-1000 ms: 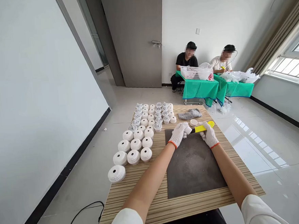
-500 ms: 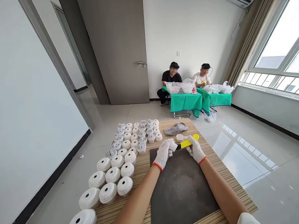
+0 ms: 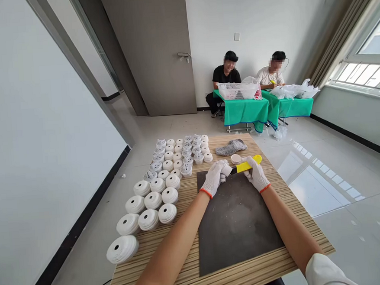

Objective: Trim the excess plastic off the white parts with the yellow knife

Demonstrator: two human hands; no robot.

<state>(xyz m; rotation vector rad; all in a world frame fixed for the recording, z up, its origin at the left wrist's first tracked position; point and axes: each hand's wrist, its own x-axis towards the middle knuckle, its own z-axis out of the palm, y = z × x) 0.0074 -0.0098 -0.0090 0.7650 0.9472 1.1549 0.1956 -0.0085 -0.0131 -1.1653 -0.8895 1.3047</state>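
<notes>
Both my hands wear white knit gloves with orange cuffs. My left hand [image 3: 214, 180] is closed around a small white round part [image 3: 227, 170] over the far edge of the dark grey mat [image 3: 237, 221]. My right hand [image 3: 256, 174] grips a yellow-handled knife [image 3: 245, 166], its blade end pointing at the white part. A small round cap [image 3: 236, 159] lies just beyond my hands on the striped wooden table [image 3: 225, 274].
Several white round housings [image 3: 151, 201] stand in rows on the table's left, smaller ones [image 3: 184, 153] farther back. A grey glove [image 3: 230, 147] lies at the far edge. Two people sit at green-covered tables [image 3: 256, 109] by the far wall, with a white basket [image 3: 236, 91].
The camera view tilted up and came back down. My hands keep the same grip on the white part and the knife at the mat's far edge.
</notes>
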